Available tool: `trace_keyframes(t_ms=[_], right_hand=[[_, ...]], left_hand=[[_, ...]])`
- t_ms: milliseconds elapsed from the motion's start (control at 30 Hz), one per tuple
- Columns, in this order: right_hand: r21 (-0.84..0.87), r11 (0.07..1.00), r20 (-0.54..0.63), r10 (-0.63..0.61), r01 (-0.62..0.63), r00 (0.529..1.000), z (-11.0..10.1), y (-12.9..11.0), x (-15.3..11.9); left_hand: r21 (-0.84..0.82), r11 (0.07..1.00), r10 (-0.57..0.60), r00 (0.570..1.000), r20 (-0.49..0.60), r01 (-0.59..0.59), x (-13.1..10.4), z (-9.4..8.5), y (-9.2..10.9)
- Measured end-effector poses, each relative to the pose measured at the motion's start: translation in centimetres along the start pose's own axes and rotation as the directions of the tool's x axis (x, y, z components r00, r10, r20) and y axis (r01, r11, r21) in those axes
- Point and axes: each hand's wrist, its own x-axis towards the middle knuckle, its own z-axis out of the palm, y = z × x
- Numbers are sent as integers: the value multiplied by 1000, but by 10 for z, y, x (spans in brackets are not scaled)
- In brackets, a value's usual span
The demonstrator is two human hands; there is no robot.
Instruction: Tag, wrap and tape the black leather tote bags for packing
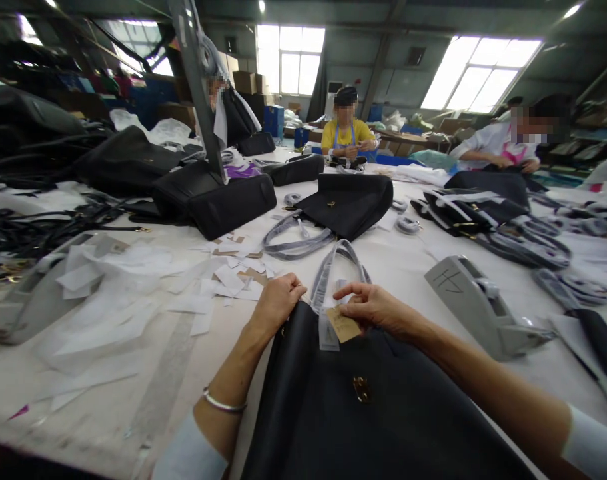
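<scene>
**Paper tag in the fingers, handle loop in the way!**

And here's the big black leather bag (408, 407), at the near edge, centre to right, its front uppermost! The clear-wrapped grey handle (326, 273) arches beyond its top edge; a careless tug could snag tag or string there. The left hand (280, 300) is bunched at the bag's top left corner, but whether it pinches edge or string, I can't tell. The right hand (378, 310) grips the small tan paper tag (346, 330) between thumb and fingers; pull too hard and it might crease or tear. The translucent rectangular tag (329, 333) hangs just beside, so the two could tangle.

Out wide, a workshop with bright windows (483, 70) at the far side! Across the long white table (108, 427), black bags crowd far and left, two people work beyond, a grey plastic tape dispenser (463, 300) sits right, and white paper scraps (228, 280) litter the left.
</scene>
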Motion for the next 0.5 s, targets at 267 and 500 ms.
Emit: trace_keyframes(t_ms=[267, 500], right_hand=[[-382, 882, 277, -176, 276, 945, 14, 4, -2], [-808, 332, 440, -207, 486, 874, 20, -1, -14]], left_hand=[[-485, 872, -19, 993, 117, 74, 2, -5, -6], [-660, 716, -93, 969, 230, 226, 2, 6, -5]])
